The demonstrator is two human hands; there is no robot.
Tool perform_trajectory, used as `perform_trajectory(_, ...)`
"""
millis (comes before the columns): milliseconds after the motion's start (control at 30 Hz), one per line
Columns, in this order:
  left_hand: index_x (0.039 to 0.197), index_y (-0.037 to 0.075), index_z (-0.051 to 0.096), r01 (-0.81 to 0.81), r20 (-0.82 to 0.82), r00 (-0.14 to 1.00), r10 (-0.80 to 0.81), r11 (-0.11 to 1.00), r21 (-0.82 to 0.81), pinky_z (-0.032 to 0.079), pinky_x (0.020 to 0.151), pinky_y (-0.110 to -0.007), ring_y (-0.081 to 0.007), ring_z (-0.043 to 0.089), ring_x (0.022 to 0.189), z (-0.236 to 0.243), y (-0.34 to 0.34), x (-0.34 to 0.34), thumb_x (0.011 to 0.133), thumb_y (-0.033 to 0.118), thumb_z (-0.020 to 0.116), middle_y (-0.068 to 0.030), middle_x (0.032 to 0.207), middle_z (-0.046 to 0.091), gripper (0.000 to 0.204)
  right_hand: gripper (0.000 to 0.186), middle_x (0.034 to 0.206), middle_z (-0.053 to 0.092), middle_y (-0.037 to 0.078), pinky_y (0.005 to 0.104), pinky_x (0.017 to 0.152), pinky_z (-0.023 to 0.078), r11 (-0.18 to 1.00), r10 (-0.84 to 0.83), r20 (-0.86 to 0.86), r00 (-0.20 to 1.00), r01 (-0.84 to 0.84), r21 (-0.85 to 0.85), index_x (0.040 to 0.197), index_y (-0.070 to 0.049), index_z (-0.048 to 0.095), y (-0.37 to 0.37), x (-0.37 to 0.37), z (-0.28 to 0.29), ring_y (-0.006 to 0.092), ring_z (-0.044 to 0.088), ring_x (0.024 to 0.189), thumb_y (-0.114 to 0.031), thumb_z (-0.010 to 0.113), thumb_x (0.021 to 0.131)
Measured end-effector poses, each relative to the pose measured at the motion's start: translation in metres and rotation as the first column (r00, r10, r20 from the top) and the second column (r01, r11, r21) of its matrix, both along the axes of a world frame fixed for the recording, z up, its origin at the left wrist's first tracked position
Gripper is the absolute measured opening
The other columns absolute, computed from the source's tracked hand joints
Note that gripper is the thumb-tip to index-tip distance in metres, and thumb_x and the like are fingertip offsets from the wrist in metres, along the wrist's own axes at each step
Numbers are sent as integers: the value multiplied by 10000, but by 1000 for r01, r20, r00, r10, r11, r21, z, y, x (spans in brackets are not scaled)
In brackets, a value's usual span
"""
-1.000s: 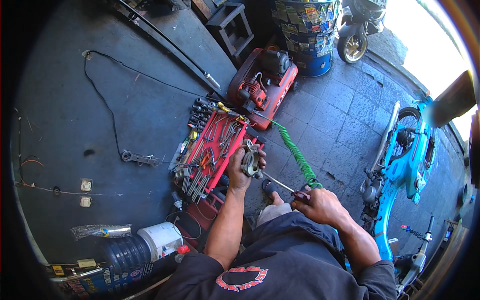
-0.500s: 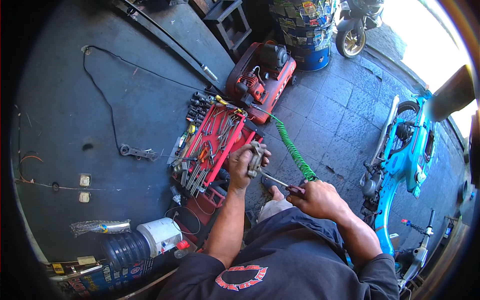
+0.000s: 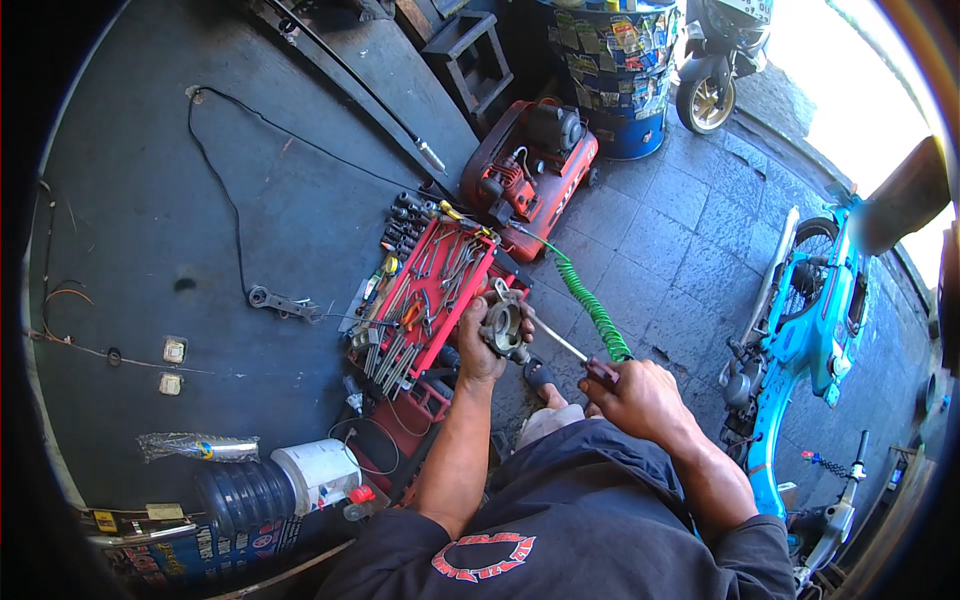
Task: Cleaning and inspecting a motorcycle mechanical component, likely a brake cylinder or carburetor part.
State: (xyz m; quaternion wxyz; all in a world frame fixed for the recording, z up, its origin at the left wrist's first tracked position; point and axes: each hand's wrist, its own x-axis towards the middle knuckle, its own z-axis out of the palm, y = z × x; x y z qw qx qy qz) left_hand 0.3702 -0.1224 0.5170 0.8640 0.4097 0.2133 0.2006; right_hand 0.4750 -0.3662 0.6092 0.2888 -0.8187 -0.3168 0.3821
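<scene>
My left hand [image 3: 478, 352] is closed around a dirty grey metal brake caliper [image 3: 507, 322], held up in front of me. Its round hollow side faces up. A screwdriver [image 3: 600, 373] with a dark red handle is gripped in my right hand [image 3: 650, 402]. Its bare shaft slants up and left, and the tip ends close to the caliper's right edge; whether they touch I cannot tell. Just beyond the caliper lies an open red tool tray [image 3: 452, 335] filled with wrenches, sockets and pliers.
A red air compressor [image 3: 540, 175] stands beyond the tray. Its coiled green air hose [image 3: 592, 305] hangs down past my right hand. On the right is a stripped turquoise motorcycle [image 3: 790, 365]. A white bucket [image 3: 318, 475] sits at lower left, and a blue drum [image 3: 630, 137] at the back.
The caliper has been turned in my left hand so its round hollow now shows. The screwdriver's tip has swung upward, with its shaft more steeply slanted. The whole view has shifted slightly.
</scene>
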Motion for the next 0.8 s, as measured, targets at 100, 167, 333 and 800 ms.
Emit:
perform_trajectory(100, 1241, 54, 620, -55, -20, 998, 52, 990, -127, 567, 604, -375, -222, 677, 734, 8, -2, 4, 1007, 634, 391, -129, 928, 704, 665, 456, 772, 704, 251, 534, 755, 543, 988, 137, 24, 990, -135, -76, 942, -85, 780, -5, -4, 0, 445, 702, 785, -521, 644, 940)
perform_trajectory(167, 1227, 103, 602, -107, -36, 994, 102, 976, -188, 562, 595, -365, -222, 669, 727, 14, -4, 6, 980, 706, 415, -110, 934, 694, 678, 458, 773, 708, 242, 529, 749, 544, 983, 173, -6, 985, -173, -53, 986, -103, 789, -10, -3, -2, 438, 704, 781, -535, 643, 941)
perform_trajectory(333, 1115, 111, 609, -288, -84, 958, 276, 915, -282, 577, 614, -344, -217, 676, 770, 25, 0, 13, 938, 724, 538, -100, 955, 693, 641, 296, 757, 692, 212, 493, 705, 531, 998, 32, 0, 999, -32, 53, 923, -91, 760, -26, -1, -8, 434, 680, 755, -380, 699, 900)
perform_trajectory(800, 1187, -74, 552, -297, -14, 914, 406, 645, -705, 663, 778, -380, -280, 728, 848, 34, 9, 19, 895, 684, 640, -162, 969, 694, 818, 355, 720, 693, 200, 523, 703, 549, 994, 51, 105, 993, -61, 89, 942, -103, 762, -27, -23, 0, 424, 695, 720, -448, 675, 939)
